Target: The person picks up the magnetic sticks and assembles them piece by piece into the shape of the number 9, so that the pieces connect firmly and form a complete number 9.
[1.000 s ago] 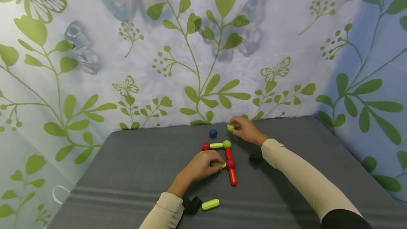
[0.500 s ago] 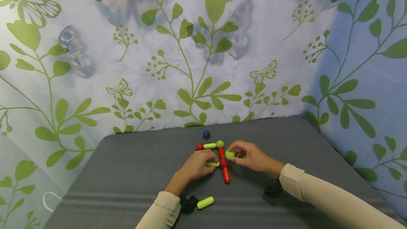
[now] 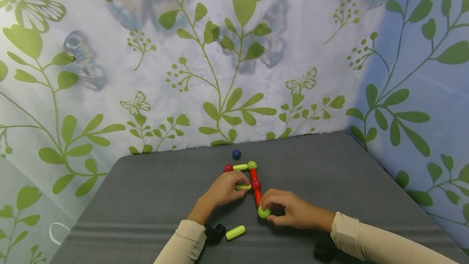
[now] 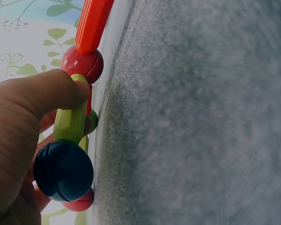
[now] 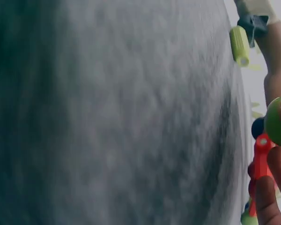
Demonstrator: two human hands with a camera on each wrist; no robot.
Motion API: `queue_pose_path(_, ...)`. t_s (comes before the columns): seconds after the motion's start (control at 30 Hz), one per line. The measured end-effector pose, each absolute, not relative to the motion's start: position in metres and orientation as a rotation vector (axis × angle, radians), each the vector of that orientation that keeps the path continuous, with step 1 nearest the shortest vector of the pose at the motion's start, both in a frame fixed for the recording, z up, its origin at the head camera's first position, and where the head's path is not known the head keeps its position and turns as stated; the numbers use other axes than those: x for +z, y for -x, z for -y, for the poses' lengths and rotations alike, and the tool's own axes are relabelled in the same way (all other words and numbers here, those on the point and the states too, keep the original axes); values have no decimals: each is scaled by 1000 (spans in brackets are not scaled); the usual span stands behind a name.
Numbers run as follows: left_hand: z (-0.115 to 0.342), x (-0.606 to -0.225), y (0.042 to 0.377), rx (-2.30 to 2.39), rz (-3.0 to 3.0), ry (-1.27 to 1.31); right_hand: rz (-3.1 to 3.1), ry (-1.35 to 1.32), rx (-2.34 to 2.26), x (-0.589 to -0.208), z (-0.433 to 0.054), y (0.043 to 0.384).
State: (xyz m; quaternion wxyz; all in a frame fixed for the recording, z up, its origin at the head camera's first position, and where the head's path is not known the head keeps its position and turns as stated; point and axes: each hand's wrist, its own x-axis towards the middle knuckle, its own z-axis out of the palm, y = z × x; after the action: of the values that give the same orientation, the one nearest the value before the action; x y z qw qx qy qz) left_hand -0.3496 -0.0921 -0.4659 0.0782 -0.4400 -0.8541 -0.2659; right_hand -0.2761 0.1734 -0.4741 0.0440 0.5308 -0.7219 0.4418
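My left hand (image 3: pixel 224 189) pinches a yellow-green rod (image 4: pixel 69 124) of a ball-and-rod magnetic building set. One end of that rod meets a red ball (image 3: pixel 256 185); a dark blue ball (image 4: pixel 63 171) sits on the other, hidden in the head view. Red rods (image 3: pixel 253 174) run from the red ball both ways. The far one reaches a green ball (image 3: pixel 252 165), joined by a yellow-green rod (image 3: pixel 240 167) to another red ball (image 3: pixel 228 168). My right hand (image 3: pixel 293 210) grips a green ball (image 3: pixel 263 212) at the near red rod's (image 3: pixel 258 197) end; contact is unclear.
A loose blue ball (image 3: pixel 236 154) lies behind the frame of rods. Nearer, a loose yellow-green rod (image 3: pixel 235 232) lies beside the black left wrist camera (image 3: pixel 215 234). The grey table (image 3: pixel 157 199) meets a patterned curtain (image 3: pixel 165 72) at its back edge.
My right hand has brought the green ball from the table's back, past the red rods, to the near red rod's end. My left hand keeps its pinch on the yellow-green rod.
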Motion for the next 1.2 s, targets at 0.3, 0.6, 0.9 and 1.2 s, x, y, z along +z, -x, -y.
queue_pose_path(0.3,92,-463,346,-797,2603,1295,2272,-1702,1093,-471,-171,274)
queue_pose_path(0.6,93,-465,342,-820,2609,1286,2314,-1704,872,-473,-170,274)
queue_pose_path(0.9,92,-466,341,-772,2647,1302,2287,-1737,893,-476,-171,275)
queue_pose_path(1.2,96,-463,339,-721,2561,1337,2335,-1699,1149,-478,-172,275)
